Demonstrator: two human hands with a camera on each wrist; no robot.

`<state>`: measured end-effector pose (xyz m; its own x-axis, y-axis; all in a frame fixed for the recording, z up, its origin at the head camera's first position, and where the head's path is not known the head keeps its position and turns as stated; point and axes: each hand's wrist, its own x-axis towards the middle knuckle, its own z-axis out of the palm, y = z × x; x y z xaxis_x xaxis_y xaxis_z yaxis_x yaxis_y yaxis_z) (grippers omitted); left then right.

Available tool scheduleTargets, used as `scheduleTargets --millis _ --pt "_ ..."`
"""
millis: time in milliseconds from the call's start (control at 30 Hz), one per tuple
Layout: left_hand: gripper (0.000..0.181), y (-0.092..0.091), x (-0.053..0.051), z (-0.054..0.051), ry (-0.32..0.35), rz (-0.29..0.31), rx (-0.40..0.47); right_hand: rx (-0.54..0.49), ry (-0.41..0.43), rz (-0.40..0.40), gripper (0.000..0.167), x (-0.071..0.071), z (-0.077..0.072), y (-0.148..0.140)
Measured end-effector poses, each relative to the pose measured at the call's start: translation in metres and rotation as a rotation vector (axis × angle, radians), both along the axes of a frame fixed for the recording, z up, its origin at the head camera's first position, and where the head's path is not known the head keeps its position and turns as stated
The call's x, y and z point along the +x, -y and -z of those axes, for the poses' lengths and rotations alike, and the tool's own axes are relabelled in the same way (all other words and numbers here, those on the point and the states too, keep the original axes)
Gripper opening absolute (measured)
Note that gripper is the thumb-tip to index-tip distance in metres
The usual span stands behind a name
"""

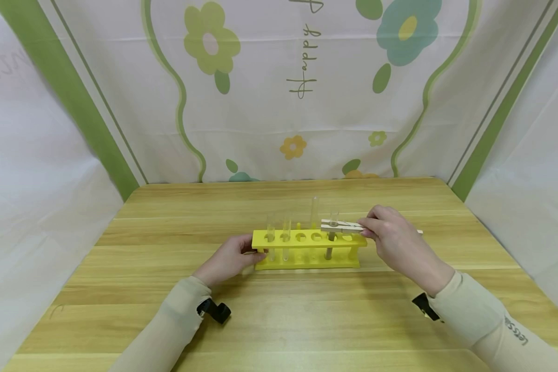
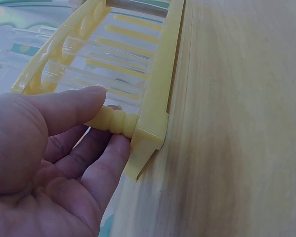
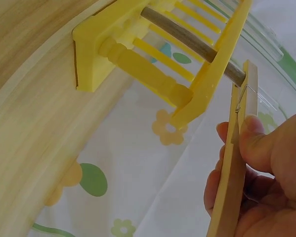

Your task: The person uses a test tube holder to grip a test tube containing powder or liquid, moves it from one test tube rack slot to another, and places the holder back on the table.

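Observation:
A yellow test tube rack [image 1: 307,264] stands on the table, bearing several glass tubes. My left hand [image 1: 228,261] pinches the rack's left end post [image 2: 119,122] between thumb and fingers. In my right hand [image 1: 395,240] is a wooden test tube clamp [image 3: 229,182], gripped along its handle. The clamp's jaws lie around the upper part of a test tube with grey-brown contents [image 3: 180,34], which stands in a hole toward the rack's right end. Two clear test tubes [image 1: 285,237] sit in the left holes. Another clear tube [image 1: 314,209] stands upside down on a peg behind.
The wooden table [image 1: 279,315] spreads around the rack on all sides. A white flowered cloth [image 1: 260,103] hangs behind the table's back edge, with further white cloth on both sides.

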<state>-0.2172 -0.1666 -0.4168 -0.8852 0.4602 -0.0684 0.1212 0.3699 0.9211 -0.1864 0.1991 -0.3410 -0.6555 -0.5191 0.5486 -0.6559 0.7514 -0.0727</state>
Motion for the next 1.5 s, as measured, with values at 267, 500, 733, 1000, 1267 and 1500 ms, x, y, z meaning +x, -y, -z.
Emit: scheduleTargets --millis 267,500,733,1000,1267,1500 --pt "0.031 0.0 0.001 -0.001 0.008 -0.001 0.007 -0.009 -0.028 -0.003 0.016 0.001 -0.004 0.0" --pt "0.031 0.0 0.001 -0.002 0.008 -0.002 0.006 -0.02 -0.071 -0.003 0.017 0.003 -0.01 0.001" --pt "0.03 0.0 0.001 -0.002 0.006 0.001 0.007 -0.028 -0.09 0.007 0.017 0.004 -0.018 0.0" --pt "0.029 0.0 0.002 -0.004 0.007 0.004 0.008 -0.04 -0.128 -0.001 0.016 0.006 -0.031 0.001" --pt "0.026 -0.001 0.002 -0.003 0.004 0.003 0.002 -0.072 -0.191 -0.013 0.017 0.006 -0.043 -0.001" --pt "0.022 -0.001 0.001 -0.002 0.005 0.001 0.006 -0.101 -0.234 -0.012 0.018 0.006 -0.055 -0.004"
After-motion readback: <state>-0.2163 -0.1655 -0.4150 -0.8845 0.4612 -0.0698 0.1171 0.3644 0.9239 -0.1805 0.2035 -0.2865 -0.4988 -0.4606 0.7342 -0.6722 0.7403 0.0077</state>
